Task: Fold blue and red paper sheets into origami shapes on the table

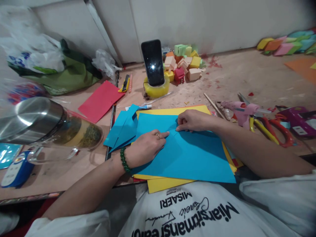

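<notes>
top sheet [187, 154] on paper stack [163, 184] at near table edge, left hand [145, 148] and right hand [192, 121] both pressed flat on it. phone [153, 62] upright in tape roll [156, 89] behind stack, small blocks [184, 64] right of phone. jar [46, 126] lying far left, glue gun [240, 110] and scissors [274, 128] right of stack.

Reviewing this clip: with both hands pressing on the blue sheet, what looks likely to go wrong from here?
1. The blue sheet lies on loose yellow sheets that overhang the table edge; pressure from the left hand and right hand may make the stack slide and skew the crease.
2. The glass bottle lies close by the left forearm; a nudge might roll it.
3. The scissors sit near the right forearm and could be knocked.
</notes>
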Demonstrator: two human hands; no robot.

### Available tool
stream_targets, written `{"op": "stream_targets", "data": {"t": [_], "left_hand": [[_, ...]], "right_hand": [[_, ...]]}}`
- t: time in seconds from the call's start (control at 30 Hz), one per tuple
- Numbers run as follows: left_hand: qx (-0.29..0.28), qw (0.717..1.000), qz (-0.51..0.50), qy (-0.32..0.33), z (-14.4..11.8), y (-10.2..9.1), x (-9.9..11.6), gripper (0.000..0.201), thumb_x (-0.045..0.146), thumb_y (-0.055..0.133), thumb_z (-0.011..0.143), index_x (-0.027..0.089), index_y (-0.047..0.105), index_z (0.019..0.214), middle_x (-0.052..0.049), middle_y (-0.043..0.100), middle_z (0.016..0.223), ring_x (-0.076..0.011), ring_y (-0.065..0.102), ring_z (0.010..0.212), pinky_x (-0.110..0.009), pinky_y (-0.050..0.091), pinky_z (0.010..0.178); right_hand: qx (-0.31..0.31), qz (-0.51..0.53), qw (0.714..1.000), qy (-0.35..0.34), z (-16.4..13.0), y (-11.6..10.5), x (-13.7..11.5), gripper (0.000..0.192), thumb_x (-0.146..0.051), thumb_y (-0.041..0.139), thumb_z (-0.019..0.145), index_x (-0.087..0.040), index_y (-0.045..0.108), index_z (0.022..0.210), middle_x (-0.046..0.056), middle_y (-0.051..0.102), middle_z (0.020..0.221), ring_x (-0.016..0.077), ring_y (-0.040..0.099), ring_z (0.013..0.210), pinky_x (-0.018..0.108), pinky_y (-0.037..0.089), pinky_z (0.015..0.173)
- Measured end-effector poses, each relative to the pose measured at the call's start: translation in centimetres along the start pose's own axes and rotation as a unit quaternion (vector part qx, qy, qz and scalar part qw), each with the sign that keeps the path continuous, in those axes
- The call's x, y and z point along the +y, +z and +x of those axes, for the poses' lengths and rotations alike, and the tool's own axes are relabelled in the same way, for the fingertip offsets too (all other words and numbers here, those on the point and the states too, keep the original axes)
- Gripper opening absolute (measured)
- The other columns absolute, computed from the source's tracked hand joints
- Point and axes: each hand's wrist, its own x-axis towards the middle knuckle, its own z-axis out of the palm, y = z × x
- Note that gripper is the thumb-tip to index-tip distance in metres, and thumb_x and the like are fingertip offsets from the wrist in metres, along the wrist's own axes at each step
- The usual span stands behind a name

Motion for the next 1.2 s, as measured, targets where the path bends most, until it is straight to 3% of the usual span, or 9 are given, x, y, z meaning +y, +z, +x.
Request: {"op": "stream_targets", "data": {"t": [0.13, 0.27, 0.4, 0.5, 0.63, 0.77, 1.0, 1.13, 1.2], "left_hand": [[-0.011, 1.0, 0.018, -0.003, -0.1, -0.2, 0.4, 0.025, 0.012, 0.04, 0.096, 0.014, 0.064, 0.087, -0.013, 0.057, 0.138, -0.0232, 0.059, 0.097, -0.039, 0.054, 0.08], [-0.018, 0.999, -0.032, -0.015, -0.1, -0.3, 0.5, 0.027, 0.03, 0.046, 0.097, 0.014, 0.062, 0.084, -0.016, 0.058, 0.134, -0.0273, 0.058, 0.105, -0.043, 0.051, 0.088], [0.018, 0.996, -0.053, -0.075, 0.4, 0.6, 0.2, 0.032, 0.028, 0.036, 0.1, 0.012, 0.056, 0.12, -0.014, 0.065, 0.113, -0.0242, 0.06, 0.098, -0.04, 0.052, 0.086], [0.024, 0.994, 0.006, -0.106, 0.8, 1.7, 0.1, 0.039, 0.021, 0.036, 0.099, 0.01, 0.045, 0.135, -0.015, 0.061, 0.113, -0.0249, 0.059, 0.097, -0.038, 0.052, 0.082], [0.007, 0.993, 0.081, -0.086, 0.9, 2.6, 0.3, 0.04, 0.011, 0.031, 0.098, 0.01, 0.045, 0.135, -0.013, 0.06, 0.108, -0.024, 0.058, 0.099, -0.039, 0.049, 0.089], [-0.022, 0.99, 0.103, -0.095, 0.9, 2.3, 0.4, 0.042, 0.019, 0.027, 0.101, 0.005, 0.041, 0.138, -0.015, 0.06, 0.102, -0.0254, 0.058, 0.093, -0.038, 0.05, 0.08], [-0.047, 0.986, 0.123, -0.101, 1.1, 1.5, 0.6, 0.041, 0.02, 0.032, 0.101, 0.008, 0.042, 0.138, -0.016, 0.062, 0.104, -0.0237, 0.061, 0.091, -0.034, 0.049, 0.073], [-0.055, 0.986, 0.117, -0.107, 1.2, 1.4, 0.8, 0.041, 0.022, 0.034, 0.1, 0.008, 0.041, 0.138, -0.016, 0.063, 0.106, -0.0241, 0.061, 0.092, -0.035, 0.049, 0.073], [-0.055, 0.986, 0.118, -0.107, 1.3, 1.3, 0.8, 0.041, 0.023, 0.034, 0.101, 0.008, 0.041, 0.138, -0.016, 0.063, 0.105, -0.0236, 0.061, 0.09, -0.034, 0.049, 0.072]], "right_hand": [[-0.004, -0.007, 1.0, -0.007, 0.0, -0.1, 0.1, 0.02, -0.036, 0.069, 0.079, -0.018, 0.063, 0.075, -0.001, 0.063, 0.061, 0.013, 0.061, 0.05, 0.023, 0.042, 0.052], [-0.005, -0.023, 1.0, -0.002, 0.0, -0.1, 0.0, 0.019, -0.036, 0.068, 0.08, -0.018, 0.062, 0.079, -0.001, 0.063, 0.061, 0.0135, 0.061, 0.051, 0.023, 0.041, 0.051], [0.006, -0.019, 1.0, 0.002, -0.1, -0.1, -0.2, 0.025, -0.034, 0.068, 0.081, -0.018, 0.058, 0.097, 0.0, 0.064, 0.07, 0.0121, 0.059, 0.05, 0.023, 0.04, 0.049], [0.004, -0.019, 1.0, 0.011, -0.2, -0.1, -0.2, 0.032, -0.033, 0.069, 0.081, -0.018, 0.056, 0.105, 0.001, 0.065, 0.078, 0.0112, 0.058, 0.049, 0.023, 0.039, 0.049], [0.002, -0.024, 1.0, 0.01, -0.3, -0.1, -0.3, 0.031, -0.034, 0.068, 0.082, -0.018, 0.055, 0.106, 0.001, 0.064, 0.078, 0.0117, 0.058, 0.05, 0.023, 0.039, 0.05], [0.011, -0.034, 0.999, 0.007, -0.4, 0.0, -0.4, 0.03, -0.034, 0.067, 0.081, -0.018, 0.056, 0.104, 0.001, 0.065, 0.076, 0.0122, 0.058, 0.051, 0.024, 0.04, 0.052], [0.006, -0.019, 1.0, -0.009, -0.2, 0.0, 0.0, 0.03, -0.041, 0.068, 0.081, -0.019, 0.056, 0.098, -0.001, 0.063, 0.068, 0.0137, 0.059, 0.053, 0.025, 0.037, 0.054], [0.118, -0.081, 0.99, -0.001, 0.3, 1.0, -0.2, 0.045, -0.063, 0.06, 0.079, -0.02, 0.057, 0.092, 0.004, 0.067, 0.076, 0.0201, 0.061, 0.069, 0.027, 0.033, 0.057], [0.176, -0.121, 0.977, 0.003, 0.6, 1.7, -0.6, 0.047, -0.064, 0.059, 0.079, -0.019, 0.056, 0.095, 0.007, 0.067, 0.083, 0.0224, 0.06, 0.075, 0.028, 0.029, 0.056]]}}
